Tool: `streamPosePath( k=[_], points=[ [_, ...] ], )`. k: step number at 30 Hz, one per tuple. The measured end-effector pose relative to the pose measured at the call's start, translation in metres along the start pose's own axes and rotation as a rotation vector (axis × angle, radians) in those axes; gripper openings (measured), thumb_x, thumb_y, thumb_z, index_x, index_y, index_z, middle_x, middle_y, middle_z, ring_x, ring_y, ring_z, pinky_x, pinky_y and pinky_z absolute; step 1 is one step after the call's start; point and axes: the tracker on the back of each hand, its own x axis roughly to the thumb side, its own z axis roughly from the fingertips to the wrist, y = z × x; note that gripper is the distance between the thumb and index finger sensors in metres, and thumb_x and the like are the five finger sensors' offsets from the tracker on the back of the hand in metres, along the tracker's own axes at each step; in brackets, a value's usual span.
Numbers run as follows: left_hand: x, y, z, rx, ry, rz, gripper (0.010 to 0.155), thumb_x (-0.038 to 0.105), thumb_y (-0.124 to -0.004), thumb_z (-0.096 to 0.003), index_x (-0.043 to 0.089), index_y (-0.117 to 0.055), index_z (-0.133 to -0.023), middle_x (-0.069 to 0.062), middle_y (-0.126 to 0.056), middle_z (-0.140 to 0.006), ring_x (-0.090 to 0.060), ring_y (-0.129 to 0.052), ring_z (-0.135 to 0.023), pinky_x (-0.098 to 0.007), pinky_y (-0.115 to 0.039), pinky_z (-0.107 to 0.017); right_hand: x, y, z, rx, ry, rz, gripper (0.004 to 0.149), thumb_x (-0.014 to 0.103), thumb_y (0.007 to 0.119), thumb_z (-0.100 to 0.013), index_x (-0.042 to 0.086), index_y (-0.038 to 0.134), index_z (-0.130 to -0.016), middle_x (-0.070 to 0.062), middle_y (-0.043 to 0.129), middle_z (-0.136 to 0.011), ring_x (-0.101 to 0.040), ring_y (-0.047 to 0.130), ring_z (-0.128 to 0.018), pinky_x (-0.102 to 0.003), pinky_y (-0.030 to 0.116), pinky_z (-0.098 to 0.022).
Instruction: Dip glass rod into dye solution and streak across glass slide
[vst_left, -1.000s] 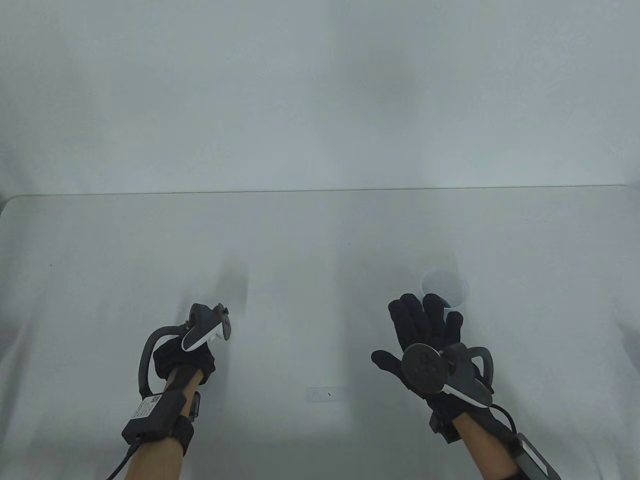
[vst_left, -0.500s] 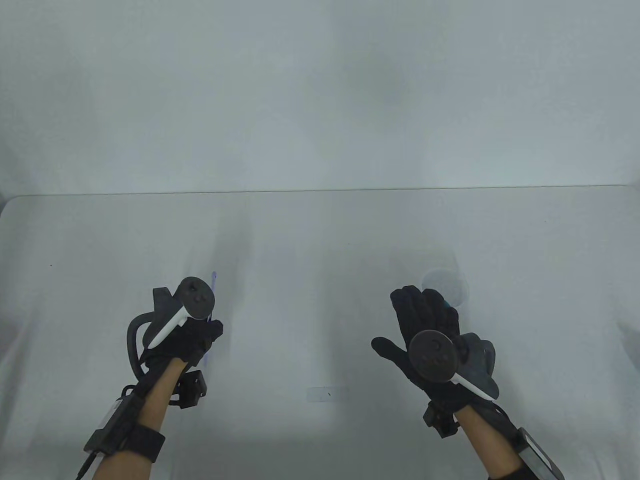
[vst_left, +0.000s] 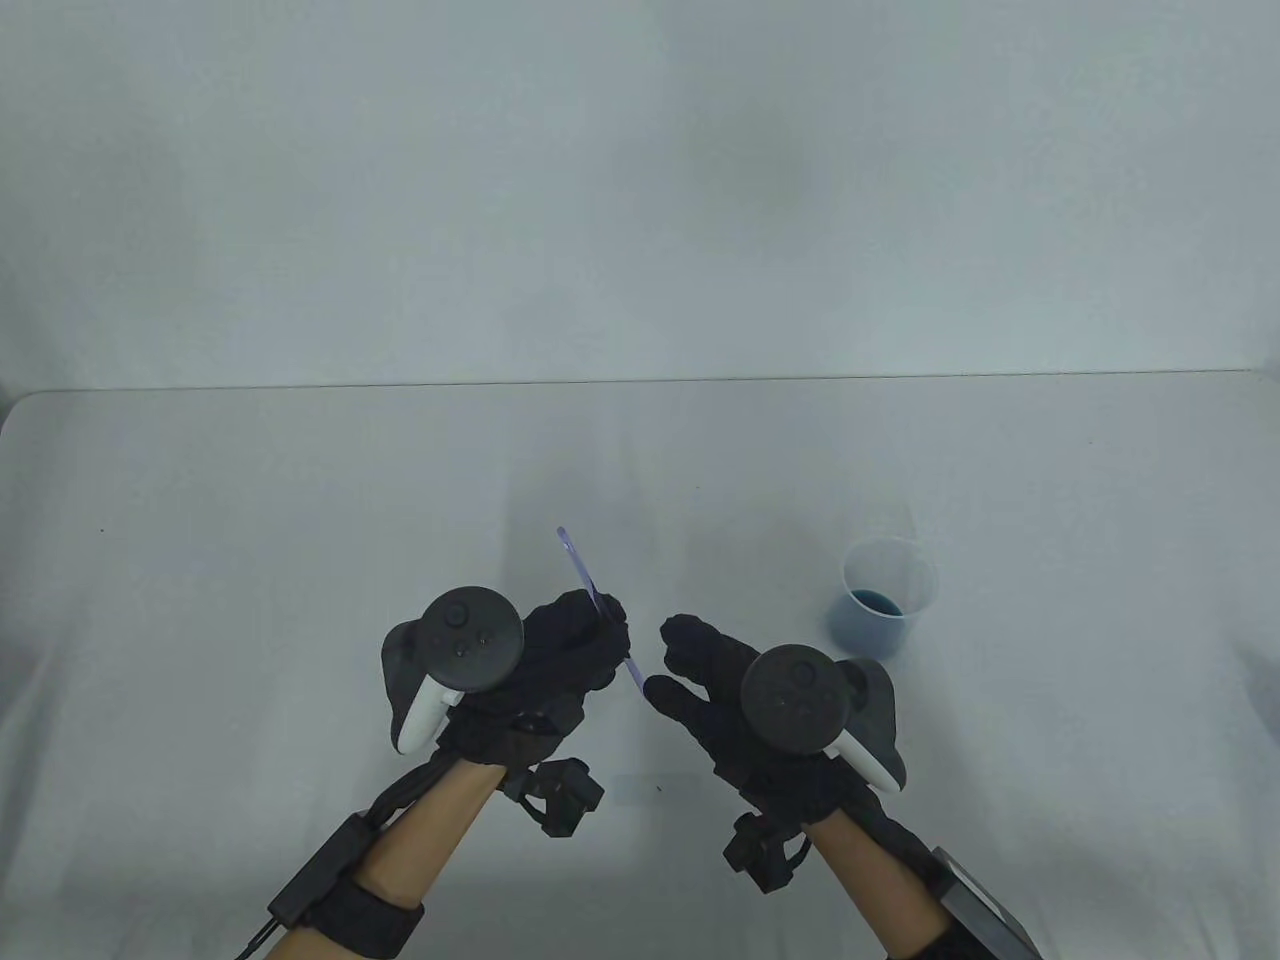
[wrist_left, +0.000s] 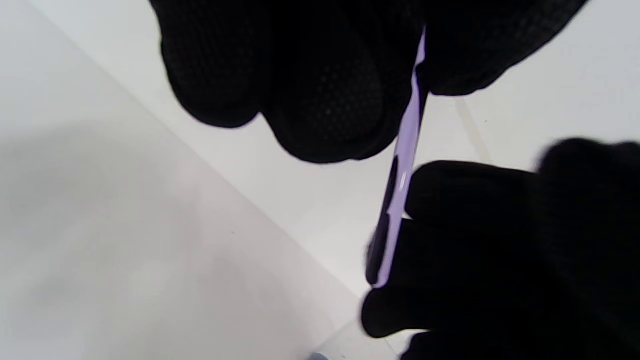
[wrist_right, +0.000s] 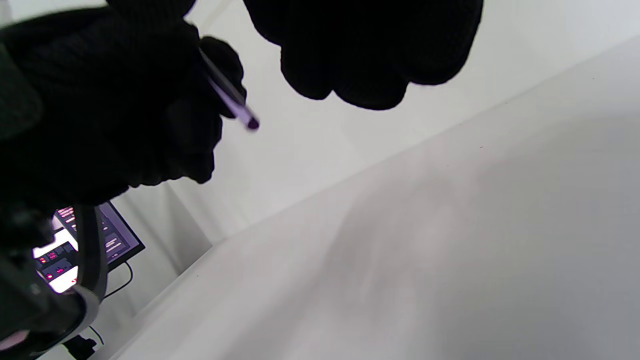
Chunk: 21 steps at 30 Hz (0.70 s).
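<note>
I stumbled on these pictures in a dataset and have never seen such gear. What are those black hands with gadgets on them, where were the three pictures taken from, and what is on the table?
These are a person's two hands in black sensor gloves, each with a round tracker strapped to its back; the fingers stay free. One camera looks down at the white table; two more sit on the wrists, so those pictures show fingers up close at odd angles.

The left hand grips a thin pale-violet glass rod, also seen in the left wrist view. The right hand reaches towards the rod's lower end with fingers apart, holding nothing.

On the table stand a clear plastic cup with blue dye solution and, near the front edge, a faint clear glass slide.
</note>
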Motion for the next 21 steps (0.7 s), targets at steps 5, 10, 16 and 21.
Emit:
streamPosePath(
  k=[5,10,16,21],
  points=[
    [-0.007,-0.011,0.002,-0.02,0.032,0.128,0.049,0.046,-0.075,-0.0542,0.016,-0.074,-0.092,-0.003,-0.093,-0.077,-0.011,-0.101,-0.052,-0.035,-0.086,-0.051,0.0,0.007,0.001,-0.015,-0.007,0.03,0.056,0.053,0.065,-0.053,0.02,0.063,-0.099,0.002,0.09,-0.084,-0.022,0.096,-0.073,-0.039,0.083,-0.056],
    [-0.015,-0.018,0.002,-0.058,0.059,0.213,0.049,0.046,-0.075,-0.0546,0.015,-0.074,-0.092,-0.003,-0.093,-0.077,-0.009,-0.101,-0.052,-0.035,-0.086,-0.051,0.004,0.009,0.002,-0.039,-0.034,0.104,0.048,0.045,0.07,-0.054,0.017,0.071,-0.092,0.003,0.095,-0.073,-0.018,0.099,-0.064,-0.038,0.085,-0.053],
    [-0.012,-0.015,0.001,-0.069,0.047,0.199,0.049,0.045,-0.074,-0.0556,0.014,-0.074,-0.094,-0.004,-0.092,-0.078,-0.013,-0.1,-0.053,-0.037,-0.084,-0.052,0.005,0.002,0.002,-0.058,-0.04,0.105,0.045,0.042,0.069,-0.054,0.018,0.073,-0.092,0.003,0.095,-0.071,-0.017,0.098,-0.062,-0.038,0.085,-0.053],
    [0.001,0.006,0.007,0.017,-0.047,-0.099,0.056,0.048,-0.073,-0.0555,0.014,-0.069,-0.1,-0.007,-0.087,-0.088,-0.019,-0.097,-0.063,-0.043,-0.081,-0.057,-0.005,-0.052,0.0,-0.162,0.023,0.143,0.045,0.042,0.068,-0.055,0.018,0.074,-0.092,0.003,0.095,-0.07,-0.017,0.098,-0.061,-0.038,0.084,-0.052]
  ],
)
